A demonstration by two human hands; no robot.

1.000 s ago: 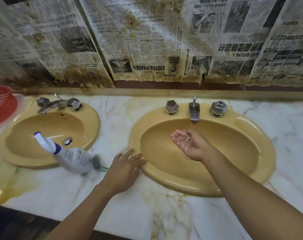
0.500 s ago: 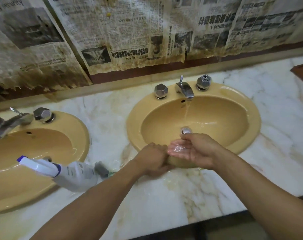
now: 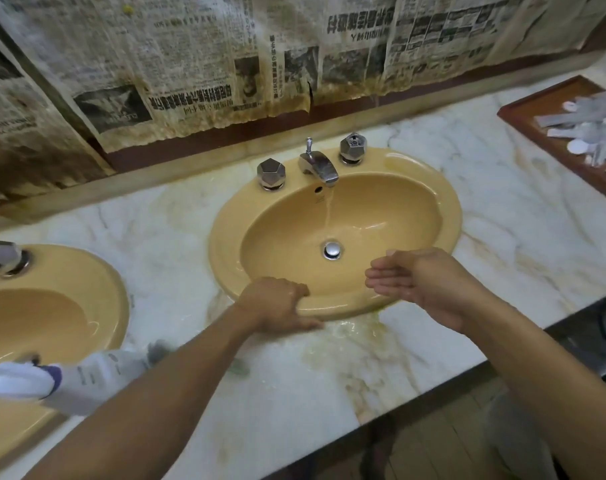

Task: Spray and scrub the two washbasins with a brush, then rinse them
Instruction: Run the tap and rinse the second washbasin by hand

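Rinsing is judged under way at the right washbasin [image 3: 398, 202], its front rim clasped in the curled grip of the left hand [image 3: 277, 303], the right hand [image 3: 415, 282] cupped empty over it; water from the running faucet [image 3: 318, 166] is to be scooped next.

Left hand [image 3: 277, 303] was flat on the table [image 3: 176, 237]. It now grips the right washbasin [image 3: 225, 244] front rim, fingers [image 3: 296, 289] curled over it. Right hand [image 3: 419, 282] left the tap [image 3: 318, 166] stream, dropped to the front rim, cupped; touched the left hand 0.5 s ago, now apart. View swung right: tray [image 3: 523, 112] in frame.
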